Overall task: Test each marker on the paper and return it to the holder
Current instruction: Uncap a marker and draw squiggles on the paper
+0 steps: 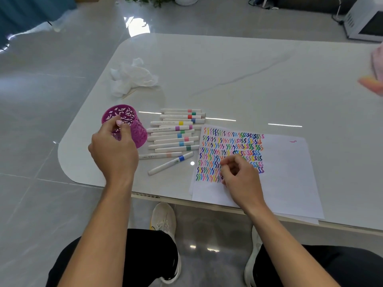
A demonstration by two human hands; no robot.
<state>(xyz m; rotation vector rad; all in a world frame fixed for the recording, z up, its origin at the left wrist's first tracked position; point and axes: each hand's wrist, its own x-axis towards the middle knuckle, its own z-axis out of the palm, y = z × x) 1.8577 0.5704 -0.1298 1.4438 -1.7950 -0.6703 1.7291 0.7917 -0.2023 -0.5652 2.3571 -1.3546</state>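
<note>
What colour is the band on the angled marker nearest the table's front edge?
Blue, on the white plastic marker; the head view shows it.

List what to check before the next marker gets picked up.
1. Holder steadied: ok, the left hand grips it.
2. Right hand free: ok, fingers curled, nothing seen in them.
3. Markers within reach: ok, lying in a row between holder and paper.
4. Blank space left: ok, the paper's right part is nearly unmarked.
5. Holder empty: cannot tell, the left hand hides part of the inside.
</note>
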